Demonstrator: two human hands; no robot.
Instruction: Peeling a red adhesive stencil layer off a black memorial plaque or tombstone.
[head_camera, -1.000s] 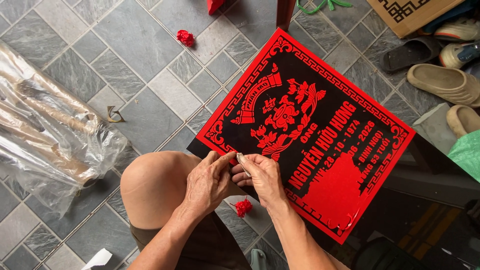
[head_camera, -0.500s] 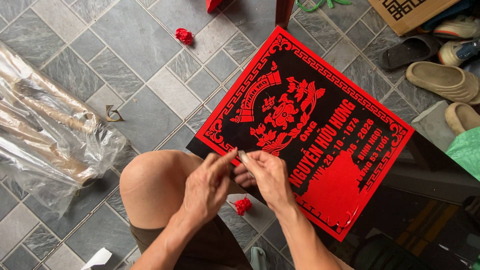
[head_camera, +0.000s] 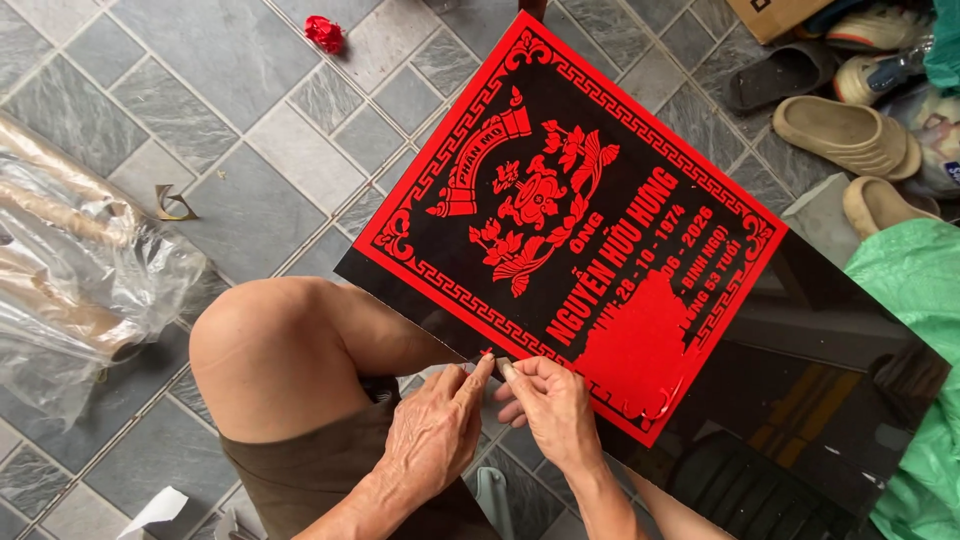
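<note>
Your left hand (head_camera: 432, 432) and right hand (head_camera: 548, 408) meet at the near edge of the black slab (head_camera: 800, 400), which lies tilted over your bare knee (head_camera: 270, 350) and runs diagonally away to the right. The red stencil sheet (head_camera: 570, 210) covers most of the slab as a diamond, w/ its lower-left border just in front of your fingertips. Left hand: forefinger and thumb pressed together, pinching a tiny red scrap (head_camera: 486, 354) right at that border. Right hand: fingers curled, tips pushed down on the sheet edge beside the left ones, approx. touching them; I cannot tell if it holds a tool. So the sheet lies ahead and to the right of both hands, its border strip running along the slab edge; both hands are equally near. On the tiled floor (head_camera: 200, 120): a crumpled red bit (head_camera: 324, 32) far off, a plastic-wrapped bundle (head_camera: 80, 260) at left, sandals (head_camera: 840, 130) at top right.
</note>
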